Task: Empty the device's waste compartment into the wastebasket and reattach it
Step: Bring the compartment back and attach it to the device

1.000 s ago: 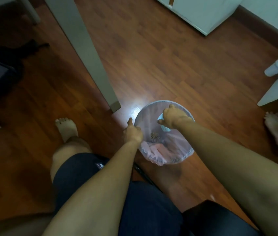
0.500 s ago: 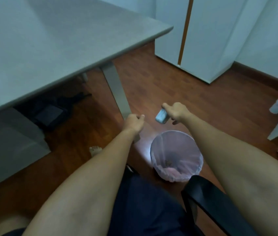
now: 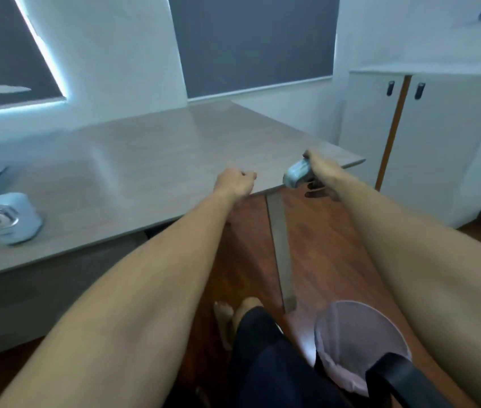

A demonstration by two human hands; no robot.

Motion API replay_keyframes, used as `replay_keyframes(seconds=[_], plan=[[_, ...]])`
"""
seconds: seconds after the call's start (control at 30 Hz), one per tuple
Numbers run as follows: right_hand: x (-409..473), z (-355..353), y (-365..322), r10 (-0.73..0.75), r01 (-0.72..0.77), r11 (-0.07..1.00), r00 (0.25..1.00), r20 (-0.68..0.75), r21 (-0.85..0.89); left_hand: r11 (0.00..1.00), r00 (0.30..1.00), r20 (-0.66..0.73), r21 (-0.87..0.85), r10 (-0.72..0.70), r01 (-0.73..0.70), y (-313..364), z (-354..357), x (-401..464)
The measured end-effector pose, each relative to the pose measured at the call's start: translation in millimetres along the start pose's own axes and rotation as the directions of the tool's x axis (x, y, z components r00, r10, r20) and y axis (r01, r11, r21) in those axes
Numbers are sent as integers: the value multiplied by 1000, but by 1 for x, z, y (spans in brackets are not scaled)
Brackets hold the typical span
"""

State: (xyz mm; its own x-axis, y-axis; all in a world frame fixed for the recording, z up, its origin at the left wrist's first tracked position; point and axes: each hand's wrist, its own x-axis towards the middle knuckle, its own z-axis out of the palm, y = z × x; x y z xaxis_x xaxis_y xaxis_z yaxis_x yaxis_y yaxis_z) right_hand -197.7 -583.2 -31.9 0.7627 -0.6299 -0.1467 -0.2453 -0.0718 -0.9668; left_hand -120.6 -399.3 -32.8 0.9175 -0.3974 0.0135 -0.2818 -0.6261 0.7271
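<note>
**A:** What is sitting at the far left?

**B:** A pale blue, rounded device (image 3: 9,218) is lying on the grey table (image 3: 133,154), near its front edge. A silvery round part is facing the camera. It is well apart from both hands, with neither one touching it.

**A:** And moving right from there?

**B:** The left hand (image 3: 234,184) is reaching forward over the table's front edge. Its fingers are curled in together in a loose fist, and they are holding nothing that can be seen.

**A:** What is next to it?

**B:** Just to the right, the waste compartment (image 3: 296,174) is hovering at the table's near right corner. It is a small pale blue piece, blurred, so its details are not readable. It is lying at the left side of the right hand (image 3: 320,172), whose fingers are clamped around it. The compartment is sitting between the two hands, nearer the right one and apart from the left.

**A:** Where is the wastebasket?

**B:** Lower right, on the reddish wooden floor (image 3: 321,245). The wastebasket (image 3: 356,343) is standing just beside the table leg (image 3: 280,251), lined with a pale pink bag. It is sitting well below the compartment, under the right forearm. A black chair armrest (image 3: 404,381) is crossing in front of its lower rim.

**A:** Anything further right?

**B:** A white cabinet (image 3: 439,136) is standing against the wall.
</note>
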Motion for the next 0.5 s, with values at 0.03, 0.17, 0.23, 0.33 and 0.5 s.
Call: replay_keyframes(seconds=[0.03, 0.17, 0.23, 0.33, 0.5], plan=[[-5, 12, -14, -31, 31, 1000, 999, 16, -1, 1000, 999, -32, -25, -6, 5, -2, -20, -4], [-19, 62, -51, -57, 55, 998, 992, 112, 22, 998, 988, -148, -53, -40, 32, -18, -85, -19], [-24, 91, -62, -73, 72, 997, 981, 178, 12, 997, 974, -219, -50, -60, 50, -33, -113, -26], [-32, 138, -73, -91, 93, 996, 958, 273, 5, 993, 940, -321, -33, -119, 114, -63, -151, -38], [-51, 215, -81, -95, 109, 994, 906, 413, -10, 969, 868, -448, 13, -214, 245, -118, -200, -56]])
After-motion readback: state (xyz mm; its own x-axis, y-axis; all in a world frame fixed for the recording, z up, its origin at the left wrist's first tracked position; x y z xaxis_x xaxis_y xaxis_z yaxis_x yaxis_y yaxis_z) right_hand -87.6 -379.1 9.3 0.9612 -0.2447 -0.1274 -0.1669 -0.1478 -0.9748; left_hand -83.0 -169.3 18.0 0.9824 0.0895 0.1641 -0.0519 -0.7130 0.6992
